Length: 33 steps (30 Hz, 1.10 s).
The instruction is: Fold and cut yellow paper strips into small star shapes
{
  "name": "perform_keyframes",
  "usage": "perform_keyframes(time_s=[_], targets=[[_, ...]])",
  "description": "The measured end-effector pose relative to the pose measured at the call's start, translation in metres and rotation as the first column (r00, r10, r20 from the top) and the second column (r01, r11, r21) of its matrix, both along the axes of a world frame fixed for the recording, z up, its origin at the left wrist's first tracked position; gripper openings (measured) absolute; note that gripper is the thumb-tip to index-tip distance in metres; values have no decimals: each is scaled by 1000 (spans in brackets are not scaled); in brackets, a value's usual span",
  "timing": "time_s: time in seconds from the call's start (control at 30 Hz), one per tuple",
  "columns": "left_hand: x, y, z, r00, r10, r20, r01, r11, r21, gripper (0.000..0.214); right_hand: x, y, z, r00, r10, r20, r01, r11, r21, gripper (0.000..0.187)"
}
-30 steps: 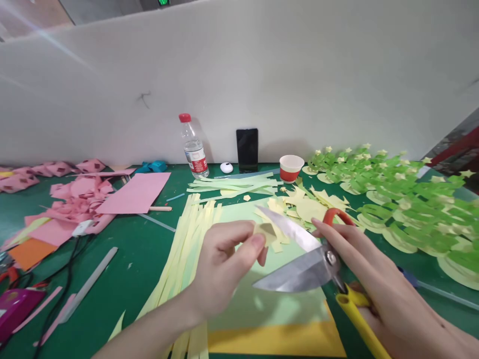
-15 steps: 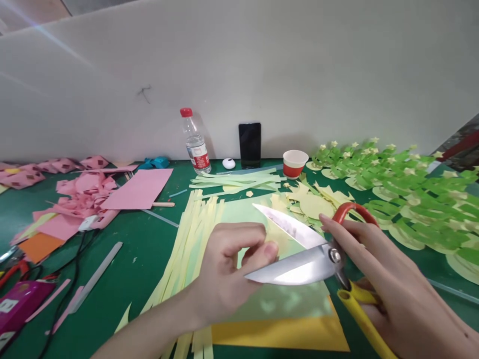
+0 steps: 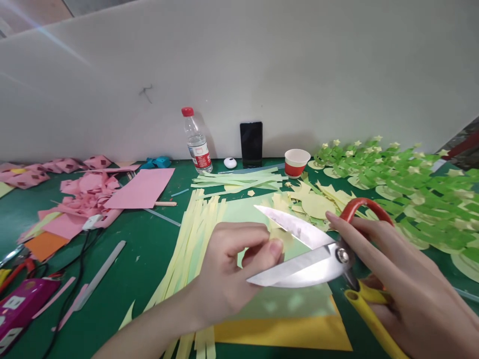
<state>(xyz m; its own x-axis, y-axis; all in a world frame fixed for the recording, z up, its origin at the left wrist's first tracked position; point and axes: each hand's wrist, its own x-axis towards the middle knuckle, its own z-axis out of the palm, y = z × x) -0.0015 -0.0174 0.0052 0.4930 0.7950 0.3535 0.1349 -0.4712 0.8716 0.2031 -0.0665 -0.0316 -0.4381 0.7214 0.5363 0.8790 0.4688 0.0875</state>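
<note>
I am pinching pale-yellow paper piece [image 3: 283, 236] between thumb and forefinger of left hand [image 3: 232, 267], above pale-green sheet [image 3: 288, 301]. Right hand [image 3: 406, 271] is gripping scissors [image 3: 342, 255], blades standing apart near piece.

We can read no words, brands, numbers or signs. Between 10 and 11 o'clock from the middle of our view, the bottle [image 3: 193, 133] bears a red-and-white label [image 3: 202, 158]; we see print-like marks on it, but they are too small for us to make out.
</note>
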Motion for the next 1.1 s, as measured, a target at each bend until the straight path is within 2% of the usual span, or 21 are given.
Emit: perform_keyframes(time_s=[0.37, 0.53, 0.73, 0.93, 1.1], targets=[[2, -1, -4, 998, -29, 52, 30, 1000, -6, 37, 1, -3, -9, 998, -1, -58, 3, 1000, 24, 81], [2, -4, -6, 995, -49, 92, 50, 999, -11, 30, 0, -5, -12, 996, -37, -80, 38, 999, 15, 80], [3, -5, -6, 993, 2, 120, 4, 999, -50, 30, -3, -9, -13, 984, -88, -153, 81, 996, -49, 82], [3, -7, -9, 989, 7, 148, 3, 998, -67, 28, 1, -9, -16, 985, -18, -172, 15, 1000, -19, 84], [5, -6, -10, 988, 46, 148, -34, 996, -78, 26, -1, -11, -16, 985, -53, -164, 45, 998, -52, 81]])
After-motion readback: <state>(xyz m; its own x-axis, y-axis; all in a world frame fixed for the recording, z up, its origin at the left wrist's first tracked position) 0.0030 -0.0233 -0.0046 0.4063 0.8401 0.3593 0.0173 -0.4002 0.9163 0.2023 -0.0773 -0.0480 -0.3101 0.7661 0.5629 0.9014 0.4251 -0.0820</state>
